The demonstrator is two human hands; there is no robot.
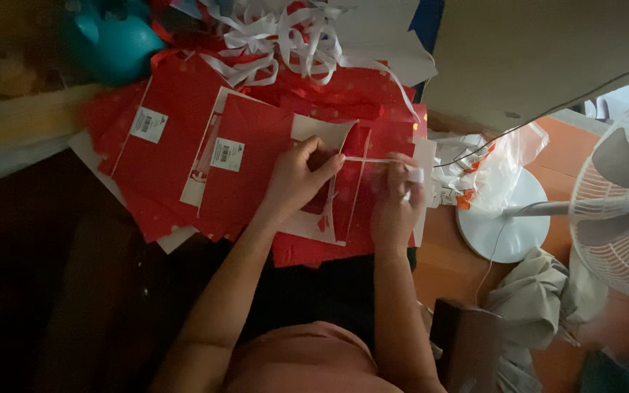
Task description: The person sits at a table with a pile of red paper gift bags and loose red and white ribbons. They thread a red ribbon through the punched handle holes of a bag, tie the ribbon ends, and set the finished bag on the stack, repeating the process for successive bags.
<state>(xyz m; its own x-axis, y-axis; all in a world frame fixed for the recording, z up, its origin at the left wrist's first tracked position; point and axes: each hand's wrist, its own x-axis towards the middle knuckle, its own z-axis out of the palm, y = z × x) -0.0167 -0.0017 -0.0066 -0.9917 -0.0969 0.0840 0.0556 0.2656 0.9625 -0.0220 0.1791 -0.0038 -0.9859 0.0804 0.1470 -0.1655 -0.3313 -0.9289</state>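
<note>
My left hand (298, 177) pinches one end of a thin white strip (370, 159) over a red paper bag (333, 193) with a white inner flap. My right hand (396, 198) grips the strip's other end, and a small white roll or tab shows at its fingers. The strip is stretched level between both hands. Under them lies a pile of flat red paper bags (183, 145) with white barcode labels.
A heap of curled white strips (278, 36) lies at the far end of the pile. A teal object (111, 40) sits at the upper left. A clear plastic bag (489, 164) and a white standing fan (620, 204) are to the right, with crumpled cloth (540, 306) below.
</note>
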